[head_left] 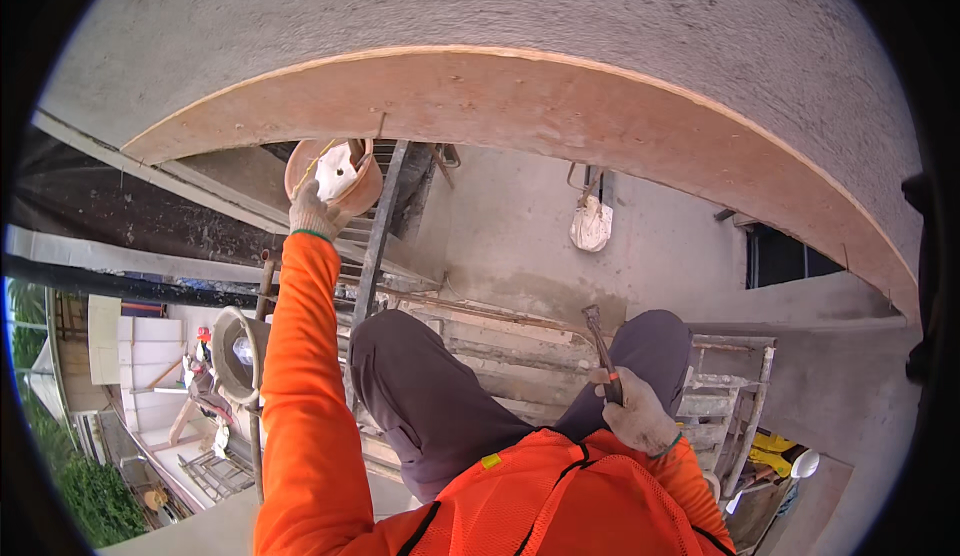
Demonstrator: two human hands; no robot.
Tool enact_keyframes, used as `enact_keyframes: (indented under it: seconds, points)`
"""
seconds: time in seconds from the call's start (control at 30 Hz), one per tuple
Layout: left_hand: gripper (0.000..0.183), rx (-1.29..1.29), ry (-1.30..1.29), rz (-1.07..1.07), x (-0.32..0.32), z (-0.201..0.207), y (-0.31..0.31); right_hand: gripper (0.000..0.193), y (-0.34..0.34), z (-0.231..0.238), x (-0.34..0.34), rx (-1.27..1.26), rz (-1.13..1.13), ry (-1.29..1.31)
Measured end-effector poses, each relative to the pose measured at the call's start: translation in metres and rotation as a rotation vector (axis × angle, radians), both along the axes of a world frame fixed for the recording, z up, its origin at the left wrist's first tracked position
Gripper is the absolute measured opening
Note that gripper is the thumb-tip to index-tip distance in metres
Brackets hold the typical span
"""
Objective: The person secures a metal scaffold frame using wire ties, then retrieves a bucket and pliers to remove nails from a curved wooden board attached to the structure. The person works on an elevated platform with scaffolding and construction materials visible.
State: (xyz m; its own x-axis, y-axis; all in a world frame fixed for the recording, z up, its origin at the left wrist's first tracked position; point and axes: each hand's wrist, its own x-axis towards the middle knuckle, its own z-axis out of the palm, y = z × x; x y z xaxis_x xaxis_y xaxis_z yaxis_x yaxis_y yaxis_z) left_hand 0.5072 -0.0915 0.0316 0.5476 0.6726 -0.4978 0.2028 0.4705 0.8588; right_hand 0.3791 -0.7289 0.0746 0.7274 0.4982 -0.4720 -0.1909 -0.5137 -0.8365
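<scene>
My left arm reaches far forward and to the left. My left hand (pixel 316 214), in a pale knitted glove, is closed at the near rim of a round pinkish-orange bucket (pixel 366 188). Something white with a dark hole and a yellow cord shows in the bucket; the rest of its contents I cannot make out. Near my right knee, my right hand (pixel 640 418), gloved too, grips a hammer (pixel 602 348) by its dark handle, head pointing up and away from me. A long curved plywood board (pixel 480 96) runs along the plaster surface, beyond both hands.
Under my legs lies a slatted platform (pixel 500 368) with metal bars. A dark metal post (pixel 380 231) stands beside the bucket. Another bucket (pixel 240 356) hangs left of my arm. Further down are a white sack (pixel 591 226), a co-worker (pixel 205 381) and yellow cloth (pixel 770 453).
</scene>
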Motion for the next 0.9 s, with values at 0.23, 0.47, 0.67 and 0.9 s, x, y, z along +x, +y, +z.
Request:
enact_keyframes:
  seconds: [0.23,0.47,0.67,0.9]
  points:
    - [0.046,0.724,-0.046,-0.757,-0.044,0.059,-0.261,0.056,-0.101,0.049,0.003,-0.437,-0.377,-0.479]
    - [0.056,2.134,-0.877,-0.650,-0.015,0.245,-0.409,0.057,-0.198,0.107,0.016,-0.823,-0.698,-0.798]
    - [0.083,2.290,-0.902,-0.417,0.065,0.283,-0.532,0.047,-0.228,0.122,0.035,-0.970,-0.698,-1.090]
    - [0.099,2.394,-0.790,-0.277,0.101,0.275,-0.577,0.027,-0.325,0.129,0.054,-1.322,-0.840,-1.015]
